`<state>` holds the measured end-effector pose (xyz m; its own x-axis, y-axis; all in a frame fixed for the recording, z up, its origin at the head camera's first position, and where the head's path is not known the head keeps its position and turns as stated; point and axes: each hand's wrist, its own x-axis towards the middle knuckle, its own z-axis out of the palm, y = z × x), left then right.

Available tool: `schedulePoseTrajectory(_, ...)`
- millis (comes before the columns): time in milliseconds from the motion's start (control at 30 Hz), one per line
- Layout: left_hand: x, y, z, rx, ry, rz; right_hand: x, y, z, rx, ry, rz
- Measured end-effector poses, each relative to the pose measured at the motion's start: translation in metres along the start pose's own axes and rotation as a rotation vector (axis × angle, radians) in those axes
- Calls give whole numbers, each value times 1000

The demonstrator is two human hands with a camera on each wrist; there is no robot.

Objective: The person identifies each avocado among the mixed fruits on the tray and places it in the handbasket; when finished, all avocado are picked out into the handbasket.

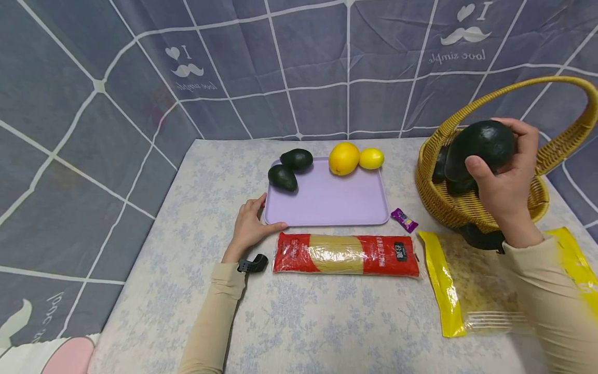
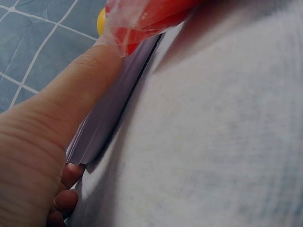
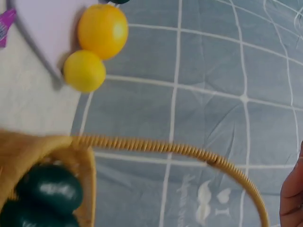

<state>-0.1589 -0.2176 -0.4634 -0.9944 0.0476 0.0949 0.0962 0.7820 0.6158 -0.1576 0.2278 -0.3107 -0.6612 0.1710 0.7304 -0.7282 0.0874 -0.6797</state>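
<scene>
My right hand (image 1: 511,184) grips a large dark green avocado (image 1: 488,143) over the wicker basket (image 1: 432,200); only part of that hand (image 3: 291,198) enters the right wrist view. More dark green fruit (image 3: 49,187) lies inside the basket. At the front left corner of the lilac tray (image 1: 331,208), my left hand (image 1: 249,226) rests with its thumb along the front edge and fingers at the left side. Two avocados (image 1: 282,178) are at the tray's left end. An orange (image 1: 344,159) touches a lemon (image 1: 371,159) at its back right.
A red noodle packet (image 1: 336,254) lies in front of the tray. Beside the tray's right corner is a purple wrapped sweet (image 1: 404,220). A yellow-edged clear bag (image 1: 486,291) lies under my right forearm. The basket's tall handle (image 3: 189,150) arches upward.
</scene>
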Motion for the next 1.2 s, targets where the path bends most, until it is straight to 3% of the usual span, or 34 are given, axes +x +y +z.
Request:
schedulePoseTrajectory(267,1,-1,0,3,1,0,-5,6,-33,-181,-33,75)
schedulePoseTrajectory(500,-1,0,-1,1,-2,-7,-5,10,-62,-586,-164,235)
schedulePoseTrajectory(600,-1,0,-1,3,-2,-8,-3,12,-72,-725,-223,339)
schedulePoseTrajectory(767,0,0,0,3,-1,-3,3,18,-87,-836,-372,497)
schedulePoseTrajectory(900,1,0,0,2,-3,-4,5,26,-95,-900,-489,557)
schedulePoseTrajectory(1200,1,-2,1,3,1,0,8,43,-109,-906,-613,678)
